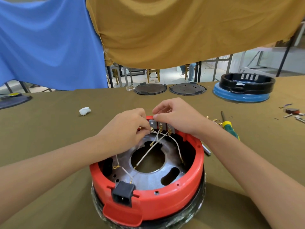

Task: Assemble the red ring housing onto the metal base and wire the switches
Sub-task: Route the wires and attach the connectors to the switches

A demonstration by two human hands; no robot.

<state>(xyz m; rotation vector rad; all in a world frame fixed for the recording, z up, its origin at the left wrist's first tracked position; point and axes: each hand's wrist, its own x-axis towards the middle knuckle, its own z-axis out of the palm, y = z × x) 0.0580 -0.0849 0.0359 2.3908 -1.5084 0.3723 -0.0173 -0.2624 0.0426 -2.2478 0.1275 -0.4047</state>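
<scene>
- the red ring housing [165, 195] sits on the metal base [148, 177] at the middle of the tabletop's near edge, black power socket [123, 194] facing the near side
- three grey switches [161, 125] stand side by side in the housing's far wall, white wires [148, 152] with brass terminals running from them across the base's central hole
- the left hand [127, 129] reaches in over the far-left rim, fingers curled, thumb and forefinger pinching a brass terminal [151, 129] at the leftmost switch
- the right hand [176, 116] arches over the switches from the right, fingertips curled down onto the top of the switch row; what it grips, if anything, cannot be told
- both forearms come up from the near corners, converging on the far rim
- a green-and-yellow screwdriver [228, 125] lies just right of the housing, loose brass terminals [214, 120] beside it
- a white wad [85, 111] lies to the far left
- along the far edge lie two dark round plates [150, 88] and a black ring housing [247, 83] on a blue base [241, 96]
</scene>
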